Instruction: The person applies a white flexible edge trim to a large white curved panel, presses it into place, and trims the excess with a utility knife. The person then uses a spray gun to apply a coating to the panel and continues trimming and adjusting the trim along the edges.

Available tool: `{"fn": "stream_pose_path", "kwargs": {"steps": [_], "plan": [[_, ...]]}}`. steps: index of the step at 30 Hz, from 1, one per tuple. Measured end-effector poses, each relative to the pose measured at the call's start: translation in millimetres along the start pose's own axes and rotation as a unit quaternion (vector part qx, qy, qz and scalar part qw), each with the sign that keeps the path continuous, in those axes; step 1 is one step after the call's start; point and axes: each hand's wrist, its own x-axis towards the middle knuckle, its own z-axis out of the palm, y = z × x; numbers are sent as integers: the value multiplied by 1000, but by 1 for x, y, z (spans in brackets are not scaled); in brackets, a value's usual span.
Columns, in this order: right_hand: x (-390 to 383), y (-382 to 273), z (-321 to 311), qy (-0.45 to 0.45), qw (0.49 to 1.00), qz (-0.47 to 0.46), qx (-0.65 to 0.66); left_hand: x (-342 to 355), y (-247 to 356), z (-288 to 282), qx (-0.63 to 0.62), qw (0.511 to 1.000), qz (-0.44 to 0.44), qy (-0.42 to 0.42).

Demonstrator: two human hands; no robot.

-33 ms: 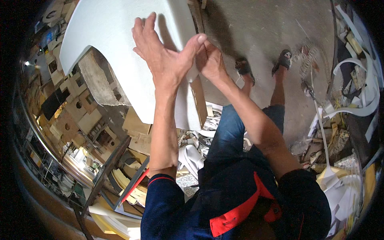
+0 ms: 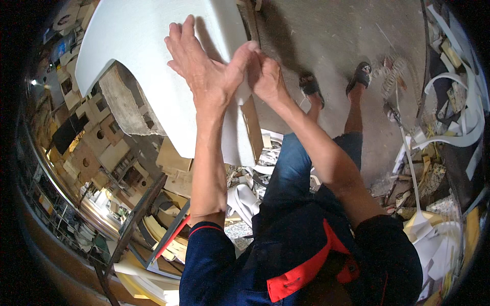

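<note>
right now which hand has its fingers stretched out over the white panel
The left hand: its fingers extend over the white panel, whereas the right hand is at the panel's right-hand edge, its fingers mostly hidden.

There's the grey floor (image 2: 347, 30), stretching right of the white panel (image 2: 143, 41): two dark shoes (image 2: 361, 79) planted on it, curved white strips (image 2: 474, 112) heaped farther right, pale scraps (image 2: 242, 204) strewn by the panel's near end.

A dusty grey floor (image 2: 342, 25) meets heaped white strips (image 2: 465, 141) rightward; leftward, boards (image 2: 113, 154) crowd below a small bright light (image 2: 34, 82).
</note>
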Motion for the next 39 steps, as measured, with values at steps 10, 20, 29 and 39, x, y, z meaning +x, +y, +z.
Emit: {"fn": "stream_pose_path", "kwargs": {"steps": [10,20,29,39], "plan": [[-1,25,-28,-128,981,130,69,8,-12,6,15,998,23,-53],[-26,40,-10,-140,932,226,247,8,-14,7,16,999,14,-48],[-15,41,-39,-254,834,266,412,12,-1,-7,-73,996,-8,-51],[-6,44,-52,-295,855,245,349,25,54,-18,422,815,281,-282]]}}
